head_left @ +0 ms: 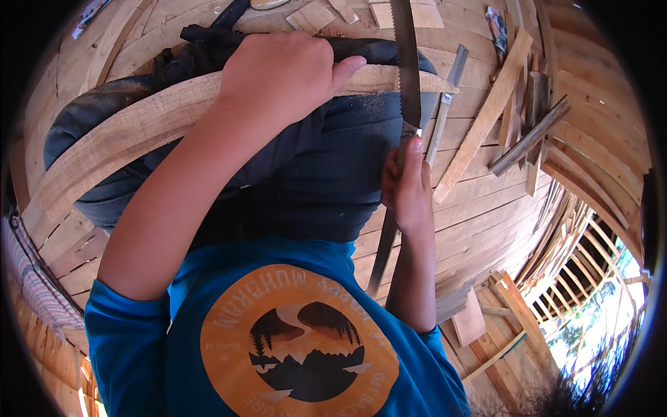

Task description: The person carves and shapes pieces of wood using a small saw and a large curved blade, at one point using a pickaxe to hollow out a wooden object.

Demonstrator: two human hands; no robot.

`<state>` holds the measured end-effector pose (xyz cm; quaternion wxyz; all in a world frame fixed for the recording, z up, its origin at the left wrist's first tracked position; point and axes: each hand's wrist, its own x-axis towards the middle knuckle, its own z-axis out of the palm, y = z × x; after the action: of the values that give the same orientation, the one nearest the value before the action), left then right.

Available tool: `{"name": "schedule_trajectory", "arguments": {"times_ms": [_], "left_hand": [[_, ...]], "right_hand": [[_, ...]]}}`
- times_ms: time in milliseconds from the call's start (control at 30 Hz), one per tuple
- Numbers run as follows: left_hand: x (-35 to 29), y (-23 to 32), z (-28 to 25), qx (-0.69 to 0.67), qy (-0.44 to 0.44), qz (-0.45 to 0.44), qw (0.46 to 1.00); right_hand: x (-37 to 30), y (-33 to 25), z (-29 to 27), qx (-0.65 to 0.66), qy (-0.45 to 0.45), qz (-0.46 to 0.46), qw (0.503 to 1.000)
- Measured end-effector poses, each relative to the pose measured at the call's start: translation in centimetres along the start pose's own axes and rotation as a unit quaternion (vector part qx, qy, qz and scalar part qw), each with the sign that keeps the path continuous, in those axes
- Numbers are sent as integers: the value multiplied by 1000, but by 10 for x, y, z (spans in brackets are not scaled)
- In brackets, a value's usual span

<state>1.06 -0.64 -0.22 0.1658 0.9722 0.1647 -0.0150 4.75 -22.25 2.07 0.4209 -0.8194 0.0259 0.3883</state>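
Note:
Across my legs lies a long board (139, 118), bowed by the lens, its narrow right end (434, 83) reaching past my right thigh. My left hand (281, 73) is closed over the board, thumb pointing right along it; the fingertips are hidden on the far side. Upright in my right hand (408, 184) is a handsaw (408, 66), the thumb lying along the handle near the blade. Its toothed edge faces left, and the blade crosses the board near the right end. How deep it has cut cannot be made out. Sawdust (375, 108) dusts my trousers below the board.
Loose planks (486, 115) and a dark, weathered length of wood (530, 135) lie on the plank floor (479, 215) at right. A narrow metal-looking strip (445, 104) is beside the board's end. Small offcuts (313, 17) lie beyond my legs. Striped cloth (42, 278) hangs at far left.

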Motion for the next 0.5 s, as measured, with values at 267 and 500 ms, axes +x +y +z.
{"name": "schedule_trajectory", "arguments": {"times_ms": [267, 500], "left_hand": [[1, 7, -1, 14, -16, -18, 1000], [-1, 16, -3, 35, -50, -33, 998]], "right_hand": [[-5, 17, 1, 9, 6, -38, 999], [-28, 35, 0, 58, -10, -41, 997]]}}
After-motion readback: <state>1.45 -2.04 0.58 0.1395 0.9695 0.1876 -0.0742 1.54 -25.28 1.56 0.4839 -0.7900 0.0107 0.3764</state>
